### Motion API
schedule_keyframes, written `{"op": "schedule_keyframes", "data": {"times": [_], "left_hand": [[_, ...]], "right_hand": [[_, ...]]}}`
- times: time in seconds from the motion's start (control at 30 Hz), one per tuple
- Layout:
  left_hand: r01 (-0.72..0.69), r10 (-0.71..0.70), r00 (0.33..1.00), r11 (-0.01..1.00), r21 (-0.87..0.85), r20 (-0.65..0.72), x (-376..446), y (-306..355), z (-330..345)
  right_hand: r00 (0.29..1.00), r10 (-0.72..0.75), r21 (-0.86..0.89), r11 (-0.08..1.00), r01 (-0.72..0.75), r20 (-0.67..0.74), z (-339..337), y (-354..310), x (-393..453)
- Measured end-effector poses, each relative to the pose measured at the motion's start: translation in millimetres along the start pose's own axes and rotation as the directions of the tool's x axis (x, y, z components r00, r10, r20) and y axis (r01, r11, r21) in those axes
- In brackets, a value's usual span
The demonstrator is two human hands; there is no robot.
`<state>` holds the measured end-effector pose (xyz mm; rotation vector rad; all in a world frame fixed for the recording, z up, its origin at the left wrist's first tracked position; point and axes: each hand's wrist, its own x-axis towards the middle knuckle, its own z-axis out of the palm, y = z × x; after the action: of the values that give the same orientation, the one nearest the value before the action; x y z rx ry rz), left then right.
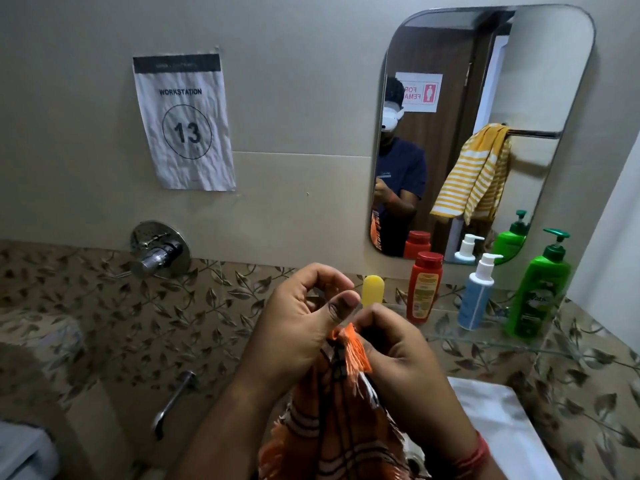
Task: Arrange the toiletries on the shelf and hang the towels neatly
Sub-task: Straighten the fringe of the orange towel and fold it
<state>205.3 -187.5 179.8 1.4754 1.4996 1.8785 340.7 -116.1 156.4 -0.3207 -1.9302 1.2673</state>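
An orange towel with dark stripes and a fringed edge hangs down from both my hands at the lower middle. My left hand grips its top corner, thumb up. My right hand pinches the fringe right beside it. On the glass shelf behind stand a small yellow bottle, a red bottle, a white and blue pump bottle and a green pump bottle. In the mirror a yellow striped towel hangs bunched on a rail.
A chrome tap valve sticks out of the wall at left, with a spout lower down. A paper sign reading workstation 13 is stuck on the wall. A white basin edge lies at lower right.
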Motion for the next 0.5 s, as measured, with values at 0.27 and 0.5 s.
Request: {"op": "schedule_keyframes", "data": {"times": [0.27, 0.5], "left_hand": [[0.039, -0.189, 0.915, 0.92, 0.39, 0.355, -11, -1, -30], [0.057, -0.089, 0.984, 0.978, 0.199, 0.155, -11, -2, -18]], "right_hand": [[0.984, -0.035, -0.106, 0.994, 0.017, -0.174, -13, -3, 2], [0.99, -0.03, -0.078, 0.997, 0.02, -0.134, -9, -8, 4]]}}
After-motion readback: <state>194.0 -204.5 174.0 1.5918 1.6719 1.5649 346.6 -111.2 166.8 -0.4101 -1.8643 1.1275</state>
